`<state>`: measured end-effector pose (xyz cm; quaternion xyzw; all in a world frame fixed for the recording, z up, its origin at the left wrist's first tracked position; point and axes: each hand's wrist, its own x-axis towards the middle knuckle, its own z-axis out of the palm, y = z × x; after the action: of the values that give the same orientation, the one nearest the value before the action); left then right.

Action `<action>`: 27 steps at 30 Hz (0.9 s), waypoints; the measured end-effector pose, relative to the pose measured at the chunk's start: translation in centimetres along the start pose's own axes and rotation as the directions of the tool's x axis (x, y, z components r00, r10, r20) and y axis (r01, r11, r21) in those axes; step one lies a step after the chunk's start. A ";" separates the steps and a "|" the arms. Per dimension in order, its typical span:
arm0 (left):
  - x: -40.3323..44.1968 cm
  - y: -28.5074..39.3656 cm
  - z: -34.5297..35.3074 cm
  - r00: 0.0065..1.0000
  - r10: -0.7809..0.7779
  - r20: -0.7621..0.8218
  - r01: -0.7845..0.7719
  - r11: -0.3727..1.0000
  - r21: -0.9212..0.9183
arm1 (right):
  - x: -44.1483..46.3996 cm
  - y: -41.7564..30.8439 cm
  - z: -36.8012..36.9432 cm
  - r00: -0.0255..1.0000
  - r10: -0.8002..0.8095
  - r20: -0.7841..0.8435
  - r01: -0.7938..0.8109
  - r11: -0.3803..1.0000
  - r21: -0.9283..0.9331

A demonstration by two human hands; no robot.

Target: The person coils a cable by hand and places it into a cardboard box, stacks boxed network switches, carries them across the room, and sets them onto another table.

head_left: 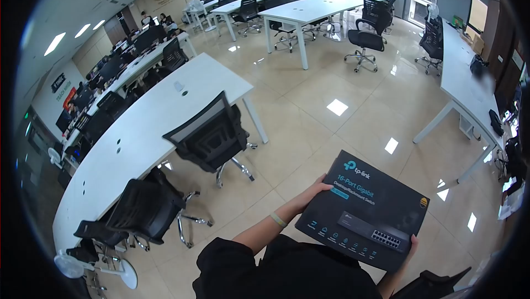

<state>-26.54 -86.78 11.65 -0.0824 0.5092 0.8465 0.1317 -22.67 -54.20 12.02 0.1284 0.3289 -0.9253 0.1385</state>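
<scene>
A dark network switch box (359, 202), printed "tp-link" and "16-Port Gigabit", is held up in front of my body, its printed face tilted toward me. My left hand (316, 191) grips its left edge, with most of the fingers hidden behind or under the carton. On the right edge, near the lower corner, my right hand (409, 252) holds it, only partly visible. Both hands are closed on the same box, which is clear of any table.
A long white table (143, 117) with black office chairs (207, 133) curves along the left. Another white table (469, 72) runs along the right. Glossy tiled floor (309, 117) lies between them. A white fan (127, 272) is at lower left; people sit at desks farther back.
</scene>
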 end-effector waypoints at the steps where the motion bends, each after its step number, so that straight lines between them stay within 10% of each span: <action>1: 0.7 0.2 0.2 1.000 -0.009 0.011 0.009 1.000 0.007 | 0.2 0.0 -0.1 0.999 -0.033 -0.009 0.033 0.999 0.005; 14: 23.0 6.3 11.2 0.971 -0.213 -0.108 0.206 0.976 -0.067 | 21.5 -18.2 -3.8 0.958 0.037 -0.283 -0.071 0.991 -0.110; 27: 28.3 7.1 6.9 0.896 -0.388 0.214 0.388 0.921 0.046 | 16.3 -9.3 -1.7 0.882 -0.217 -0.418 0.207 0.976 -0.069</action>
<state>-55.72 -79.95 13.06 -0.0881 0.4659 0.8065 0.3531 -40.74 -48.99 10.74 0.2876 0.3734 -0.8812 -0.0368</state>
